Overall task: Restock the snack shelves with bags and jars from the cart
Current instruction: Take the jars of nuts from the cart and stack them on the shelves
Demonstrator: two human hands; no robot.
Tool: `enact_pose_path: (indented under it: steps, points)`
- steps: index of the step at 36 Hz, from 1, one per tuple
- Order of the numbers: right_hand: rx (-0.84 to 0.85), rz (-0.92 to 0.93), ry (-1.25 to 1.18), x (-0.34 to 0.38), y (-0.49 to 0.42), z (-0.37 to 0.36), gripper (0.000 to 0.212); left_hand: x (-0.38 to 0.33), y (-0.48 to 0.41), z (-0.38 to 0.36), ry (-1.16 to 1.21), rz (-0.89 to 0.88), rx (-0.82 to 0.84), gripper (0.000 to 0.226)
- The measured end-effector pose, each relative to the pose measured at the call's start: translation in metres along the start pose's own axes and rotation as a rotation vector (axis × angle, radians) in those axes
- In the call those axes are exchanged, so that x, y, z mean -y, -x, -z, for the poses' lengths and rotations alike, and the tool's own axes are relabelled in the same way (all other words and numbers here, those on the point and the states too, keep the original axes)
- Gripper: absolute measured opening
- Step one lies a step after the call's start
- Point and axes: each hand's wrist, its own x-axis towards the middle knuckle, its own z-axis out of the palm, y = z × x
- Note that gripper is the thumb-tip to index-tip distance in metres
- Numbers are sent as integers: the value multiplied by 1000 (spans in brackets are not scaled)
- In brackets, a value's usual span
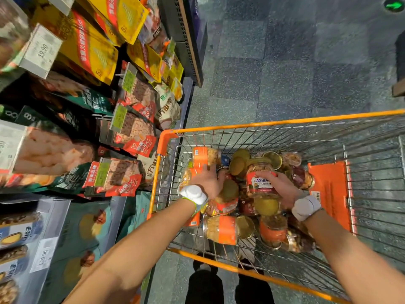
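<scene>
From the head view, the orange wire cart (285,122) stands to the right of the snack shelves (185,97), and a heap of jars (221,230) lies tumbled in its basket, most on their sides, with gold lids and orange or red labels.

The right hand (282,189) is down in the middle of the heap. Its fingers (266,173) are curled over the far side of a cashew jar (259,185), which it grips. The jar sits just left of the palm, tilted, with its label facing up.

The left hand (208,182) is palm-down in the far-left corner of the basket. Its fingertips touch an orange-labelled jar (200,157) that lies on its side against the cart wall, just beyond the hand. More jars are hidden under the palm, and I cannot tell whether this hand has hold of anything or only rests there.

Each wrist wears a white band (305,207).

On the shelves to the left, yellow bags (94,51) hang at the top behind a price tag (41,51). Lower down are red-and-dark nut bags (133,137). Grey-green floor tiles (285,73) spread beyond the cart.
</scene>
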Motion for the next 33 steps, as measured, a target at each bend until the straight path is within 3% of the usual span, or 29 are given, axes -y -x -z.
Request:
enact_pose_path:
  steps: [2,3,7,9,12,14,16,19,21,22,25,30,33]
  points:
    - [-39,11,-3,-1,-3,4,43,-10,-4,4,-49,-63,-124,53]
    - [-38,27,-8,-1,-2,5,45,-16,-8,5,39,-72,-87,57]
    - [-13,72,33,5,1,0,36,-47,-16,9,885,89,397,95]
    - [6,60,25,11,2,-8,36,-54,-20,1,1057,146,475,90]
    - [27,45,2,22,-3,-15,49,-51,-25,-7,1154,166,380,76]
    - [-19,114,161,30,-9,-12,46,-41,-27,-5,1162,196,301,99]
    - [-100,240,421,35,-18,-6,37,-26,-29,-6,1240,217,280,106]
    - [-127,367,916,34,-37,0,33,-4,-23,1,1315,232,266,79]
    - [-65,316,1160,29,-53,-5,52,13,-16,6,1381,212,280,50]
    - [-22,281,1235,25,-63,-8,66,23,-16,5,1422,231,271,54]
    - [27,219,1297,23,-80,-19,90,40,-10,6,1487,271,216,91]
    - [-80,130,1359,-11,-154,-9,87,60,0,5,1572,316,200,87]
    - [-171,169,1418,-9,-143,-26,84,73,0,0,1616,399,200,87]
